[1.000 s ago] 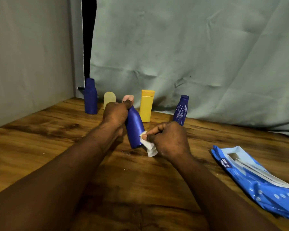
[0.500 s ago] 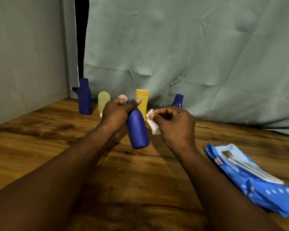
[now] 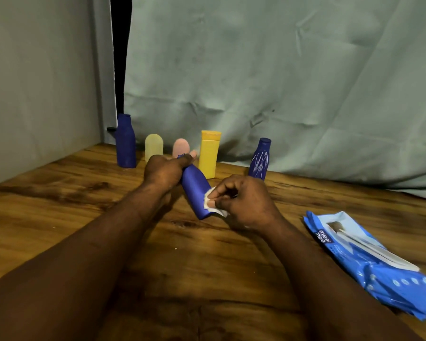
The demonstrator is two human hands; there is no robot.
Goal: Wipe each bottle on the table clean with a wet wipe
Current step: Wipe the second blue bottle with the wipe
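**Q:** How is the bottle steadied?
**A:** By the left hand (image 3: 162, 172), whose fingers are curled round the neck of the dark blue bottle (image 3: 196, 193). The bottle is held tilted, base low over the wooden table (image 3: 59, 217).
**Q:** And the wiping?
**A:** A wet wipe (image 3: 210, 201) is pinched in the right hand (image 3: 241, 203) and pressed against the lower body. Long strokes are advised, the bottle being turned so that every side is reached.

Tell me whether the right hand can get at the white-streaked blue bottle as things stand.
Probably yes: the white-streaked blue bottle stands just beyond the right hand with nothing between, though that hand pinches the wet wipe.
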